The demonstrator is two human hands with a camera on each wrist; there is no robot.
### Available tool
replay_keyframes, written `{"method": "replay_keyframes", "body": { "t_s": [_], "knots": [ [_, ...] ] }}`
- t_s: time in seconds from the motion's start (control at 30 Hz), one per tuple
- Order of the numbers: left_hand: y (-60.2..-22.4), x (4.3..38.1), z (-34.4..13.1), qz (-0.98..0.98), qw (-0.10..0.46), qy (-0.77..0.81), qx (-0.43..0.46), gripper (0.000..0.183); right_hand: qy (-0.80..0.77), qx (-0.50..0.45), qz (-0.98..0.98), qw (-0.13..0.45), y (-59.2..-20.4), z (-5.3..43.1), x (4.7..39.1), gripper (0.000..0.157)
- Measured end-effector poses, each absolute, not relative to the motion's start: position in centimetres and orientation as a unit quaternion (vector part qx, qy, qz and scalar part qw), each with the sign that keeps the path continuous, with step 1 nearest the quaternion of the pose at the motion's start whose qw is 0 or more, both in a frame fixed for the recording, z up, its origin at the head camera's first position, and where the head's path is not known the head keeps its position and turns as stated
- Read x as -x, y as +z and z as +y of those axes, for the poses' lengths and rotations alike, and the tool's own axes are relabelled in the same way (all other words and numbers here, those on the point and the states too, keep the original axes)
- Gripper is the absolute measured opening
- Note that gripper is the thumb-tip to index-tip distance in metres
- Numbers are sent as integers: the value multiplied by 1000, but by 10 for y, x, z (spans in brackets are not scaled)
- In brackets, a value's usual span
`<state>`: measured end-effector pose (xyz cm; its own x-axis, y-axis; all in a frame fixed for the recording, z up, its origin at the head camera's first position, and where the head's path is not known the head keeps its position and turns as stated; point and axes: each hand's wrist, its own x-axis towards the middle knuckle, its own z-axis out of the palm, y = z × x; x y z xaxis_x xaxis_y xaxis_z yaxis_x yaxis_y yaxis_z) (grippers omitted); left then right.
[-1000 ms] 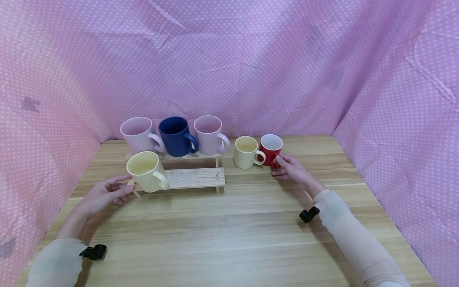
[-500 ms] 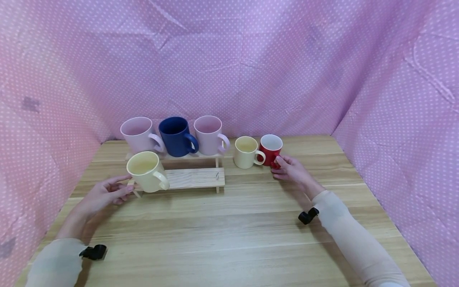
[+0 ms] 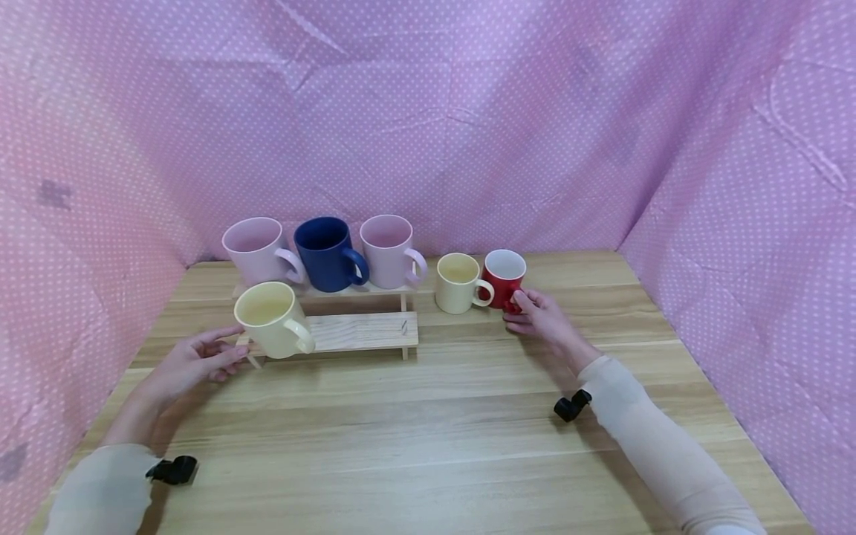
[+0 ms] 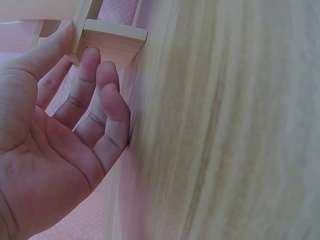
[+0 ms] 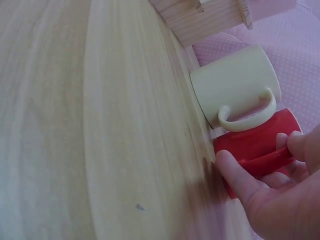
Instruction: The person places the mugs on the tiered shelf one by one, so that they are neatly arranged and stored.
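Note:
My left hand (image 3: 190,364) pinches the left end of the two-tier wooden rack (image 3: 361,332); in the left wrist view its thumb and fingers lie on either side of the board's end (image 4: 82,30). Just beside those fingertips, a pale yellow mug (image 3: 276,331) stands on the rack's lower tier, handle to the right. Over on the table's right, my right hand (image 3: 545,321) holds a red mug (image 3: 500,288) with a white inside by its handle (image 5: 267,161). A smaller pale yellow mug (image 3: 456,294) stands upright at the red mug's left, its handle close against it.
The rack's upper tier carries a pink mug (image 3: 256,260) at left, a dark blue mug (image 3: 326,260) in the middle and another pink mug (image 3: 385,260) at right. Pink dotted cloth (image 3: 428,134) hangs around the wooden table (image 3: 428,446) at the back and sides.
My right wrist has shifted very slightly to the left, its fingers staying at the red mug's handle. My left hand and the mugs keep their places.

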<state>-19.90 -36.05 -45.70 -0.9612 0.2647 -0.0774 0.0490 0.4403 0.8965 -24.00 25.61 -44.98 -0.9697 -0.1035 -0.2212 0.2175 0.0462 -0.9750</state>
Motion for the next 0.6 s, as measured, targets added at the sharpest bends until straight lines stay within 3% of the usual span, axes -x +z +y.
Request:
{"method": "replay_keyframes", "body": {
  "t_s": [0.33, 0.6],
  "knots": [
    [-455, 198, -360, 843, 106, 519, -93, 50, -729, -30, 682, 55, -454, 255, 232, 40],
    [-455, 199, -360, 848, 107, 512, -90, 56, -783, 31, 622, -1, -415, 258, 213, 31]
  ]
}}
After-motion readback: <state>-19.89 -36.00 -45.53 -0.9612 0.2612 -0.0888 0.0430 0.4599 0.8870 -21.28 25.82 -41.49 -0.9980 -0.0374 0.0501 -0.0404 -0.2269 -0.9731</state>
